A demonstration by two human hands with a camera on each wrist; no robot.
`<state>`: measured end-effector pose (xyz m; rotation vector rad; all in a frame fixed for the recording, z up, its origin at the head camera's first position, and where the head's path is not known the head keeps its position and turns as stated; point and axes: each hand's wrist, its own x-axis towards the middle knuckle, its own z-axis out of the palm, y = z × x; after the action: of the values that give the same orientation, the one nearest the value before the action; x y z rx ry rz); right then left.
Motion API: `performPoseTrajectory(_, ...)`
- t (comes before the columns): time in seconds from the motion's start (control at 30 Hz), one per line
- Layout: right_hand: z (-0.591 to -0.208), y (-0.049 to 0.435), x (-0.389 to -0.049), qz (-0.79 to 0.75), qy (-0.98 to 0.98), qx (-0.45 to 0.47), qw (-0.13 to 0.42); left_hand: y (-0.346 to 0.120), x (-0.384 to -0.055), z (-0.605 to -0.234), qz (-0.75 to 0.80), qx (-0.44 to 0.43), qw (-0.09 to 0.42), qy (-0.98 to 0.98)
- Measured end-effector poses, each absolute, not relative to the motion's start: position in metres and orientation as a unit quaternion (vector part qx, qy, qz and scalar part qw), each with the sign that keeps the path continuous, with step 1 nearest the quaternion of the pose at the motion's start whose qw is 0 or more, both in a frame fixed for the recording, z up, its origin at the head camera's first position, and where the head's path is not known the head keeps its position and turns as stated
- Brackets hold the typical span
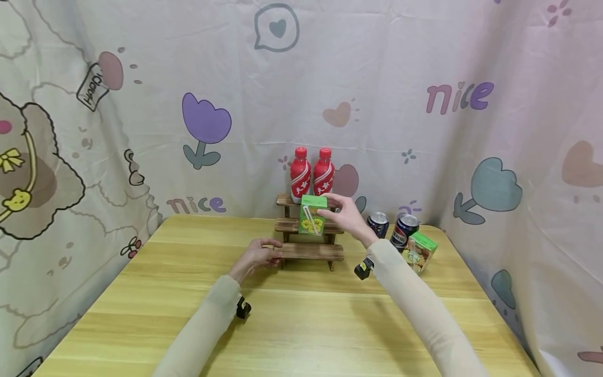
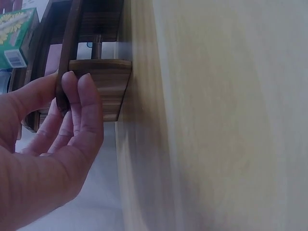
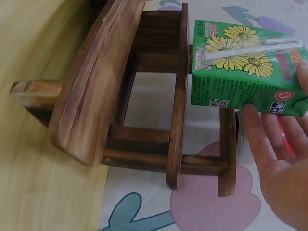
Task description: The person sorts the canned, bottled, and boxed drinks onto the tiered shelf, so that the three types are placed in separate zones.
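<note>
A small three-step wooden shelf [image 1: 308,251] stands toward the back of the table. My left hand [image 1: 256,255] pinches the left end of its lowest step between thumb and fingers, as the left wrist view shows up close. With thumb and fingers my right hand [image 1: 346,215] grips a green drink carton [image 1: 312,215] by its upper right side. The carton is upright at the middle step, its straw and yellow flowers facing me; in the right wrist view the green carton [image 3: 245,67] has its bottom close to that step. Two red bottles [image 1: 300,175] stand side by side on the top step.
Right of the shelf are two dark blue cans [image 1: 404,230] and a second green drink carton [image 1: 419,252], all on the wooden table [image 1: 301,324]. My right forearm passes in front of this group. A printed curtain [image 1: 377,78] hangs behind and along both sides.
</note>
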<state>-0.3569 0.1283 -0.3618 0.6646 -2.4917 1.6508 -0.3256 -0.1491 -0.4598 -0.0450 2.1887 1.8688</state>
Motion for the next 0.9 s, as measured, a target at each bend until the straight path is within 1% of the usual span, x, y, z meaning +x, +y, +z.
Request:
performPoseTrajectory(0.13, -0.360, 0.121, -0.359, 0.542, -0.812, 0.214, 0.042, -0.149, -0.325, -0.460, 0.646, -0.016, 0.134, 0.751)
performPoseTrajectory(0.53, -0.360, 0.100, -0.366, 0.518, -0.817, 0.240, 0.079, -0.150, -0.325, -0.461, 0.637, -0.012, 0.123, 0.761)
performPoseTrajectory(0.9, -0.362, 0.089, -0.367, 0.526, -0.817, 0.225, 0.074, -0.152, -0.326, -0.462, 0.635, -0.007, 0.123, 0.763)
